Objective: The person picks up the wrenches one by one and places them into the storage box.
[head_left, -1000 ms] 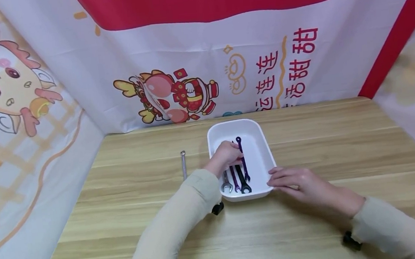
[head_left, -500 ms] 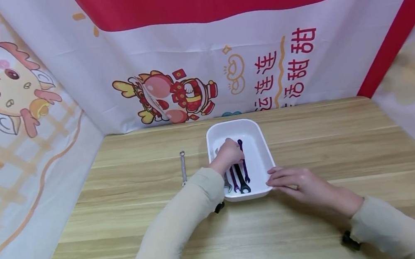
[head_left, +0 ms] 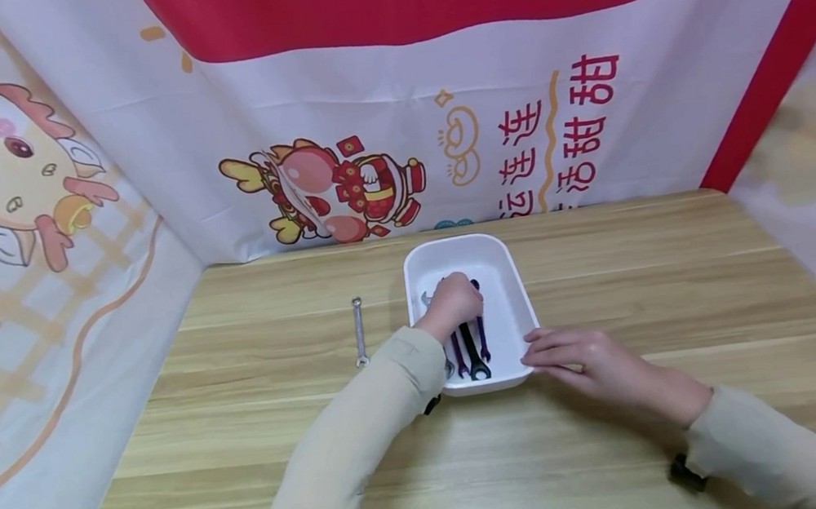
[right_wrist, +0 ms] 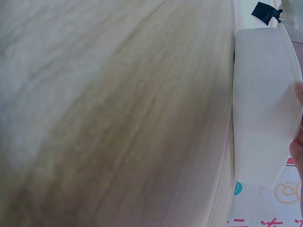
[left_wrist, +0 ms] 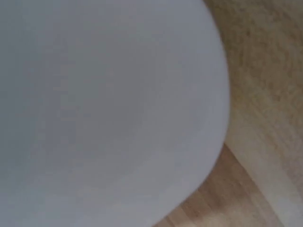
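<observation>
My left hand (head_left: 456,302) reaches into the white tray (head_left: 520,309) and holds a purple wrench (head_left: 483,341) between its fingers, which largely hide its upper part. Left of that wrench lie a black wrench (head_left: 473,355), another purple wrench (head_left: 459,358) and a silver wrench (head_left: 425,298) partly covered by the hand. My right hand (head_left: 584,362) rests its nearly straight fingers against the tray's near right corner. In the right wrist view, fingertips (right_wrist: 296,150) touch the rim. The left wrist view has only the tray's outer wall (left_wrist: 113,113), close and blurred.
A separate silver wrench (head_left: 360,333) lies on the wooden table (head_left: 283,414) left of the tray. Behind the table hangs a printed cloth (head_left: 362,87), and more cloth stands along both sides.
The left hand has shifted slightly right inside the tray, and the top of the purple wrench has swung right with it. The right hand has stayed at the tray's corner.
</observation>
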The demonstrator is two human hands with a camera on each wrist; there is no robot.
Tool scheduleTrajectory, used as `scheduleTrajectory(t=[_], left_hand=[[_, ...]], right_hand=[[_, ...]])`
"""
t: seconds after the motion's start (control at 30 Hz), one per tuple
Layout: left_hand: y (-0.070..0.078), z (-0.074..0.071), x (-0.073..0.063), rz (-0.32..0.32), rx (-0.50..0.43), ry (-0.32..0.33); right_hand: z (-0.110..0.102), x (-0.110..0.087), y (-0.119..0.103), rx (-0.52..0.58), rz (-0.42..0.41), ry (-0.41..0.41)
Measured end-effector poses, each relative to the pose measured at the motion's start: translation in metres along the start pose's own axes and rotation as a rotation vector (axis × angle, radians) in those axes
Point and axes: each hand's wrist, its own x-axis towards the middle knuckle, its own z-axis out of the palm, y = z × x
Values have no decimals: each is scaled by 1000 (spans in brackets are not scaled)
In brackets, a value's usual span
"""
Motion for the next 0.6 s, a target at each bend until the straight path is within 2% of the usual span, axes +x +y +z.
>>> scheduleTrajectory(t=[0.23, 0.6], left_hand=[[-1, -3, -2, -13, -33, -9], [-1, -4, -3, -16, -26, -45]], right_hand=[[-1, 1, -1, 9, -7, 1], [0, 1, -1, 6, -16, 18]])
